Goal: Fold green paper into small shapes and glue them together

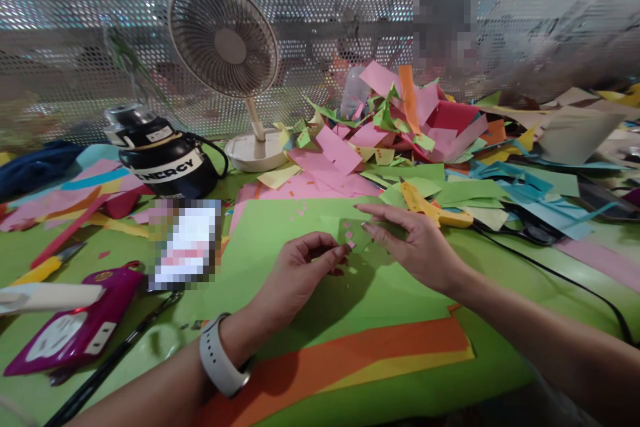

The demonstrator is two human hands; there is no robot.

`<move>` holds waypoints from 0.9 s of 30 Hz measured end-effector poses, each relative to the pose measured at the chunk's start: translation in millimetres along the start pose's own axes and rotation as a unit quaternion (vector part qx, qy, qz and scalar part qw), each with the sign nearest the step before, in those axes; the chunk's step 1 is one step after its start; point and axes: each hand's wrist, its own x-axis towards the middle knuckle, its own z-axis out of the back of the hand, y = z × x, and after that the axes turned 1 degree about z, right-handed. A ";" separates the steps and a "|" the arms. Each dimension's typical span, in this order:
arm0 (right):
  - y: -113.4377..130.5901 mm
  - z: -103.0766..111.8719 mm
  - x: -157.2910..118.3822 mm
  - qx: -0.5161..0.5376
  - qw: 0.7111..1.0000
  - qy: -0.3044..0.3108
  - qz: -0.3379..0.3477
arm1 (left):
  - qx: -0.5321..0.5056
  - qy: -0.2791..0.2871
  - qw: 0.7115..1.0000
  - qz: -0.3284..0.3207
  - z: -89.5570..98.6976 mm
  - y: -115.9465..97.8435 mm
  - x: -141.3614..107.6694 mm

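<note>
Fingers of my left hand point(303, 270) are pressed together at thumb and forefinger, seemingly pinching a pink bit point(351, 245) at their tips. Those of my right hand point(417, 237) are spread a little just across from it, with nothing between them that I can make out. More pink bits point(349, 225) lie just beyond my left fingertips, and a few others farther off on the green sheet point(270, 227) under both hands. I take the step in hand to be handling these scraps singly; the next move, I'd judge, calls for a light grip and a steady right hand, since such small pieces could easily stick or slip.

Nearer me than my fingers, an orange sheet point(380, 350) shows beneath the green one, with a yellow edge point(415, 368) below. Right of my right fingers lies a yellow tool point(420, 201); beyond them rises the paper pile point(337, 150). Past my left fingers, farther out on the worktop point(25, 247), stand the bottle point(167, 163) and fan point(225, 40).
</note>
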 end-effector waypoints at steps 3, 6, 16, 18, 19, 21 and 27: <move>0.4 -0.2 0.1 0.006 1.000 0.000 0.002 | -0.015 0.001 1.000 0.007 0.1 -0.8 -0.9; 1.0 -1.4 -1.0 0.015 1.000 -0.003 0.003 | -0.017 0.011 1.000 0.008 -0.1 -2.5 -2.6; 4.4 -3.7 -2.8 0.022 1.000 0.015 -0.008 | 0.049 0.007 0.999 -0.014 0.5 1.3 -1.4; 2.2 0.2 0.5 0.027 0.999 0.017 -0.021 | 0.049 0.007 0.999 -0.019 2.1 1.6 -1.1; 0.7 2.3 2.3 0.029 0.999 0.018 -0.026 | 0.049 0.003 0.999 -0.022 2.8 1.2 -1.2; -2.0 6.0 5.7 0.038 0.999 0.016 -0.030 | 0.047 -0.011 0.998 -0.030 3.9 -0.6 -1.9; -1.5 8.6 10.1 0.095 0.994 -0.007 -0.050 | -0.015 0.027 0.999 -0.040 3.6 -5.0 -4.9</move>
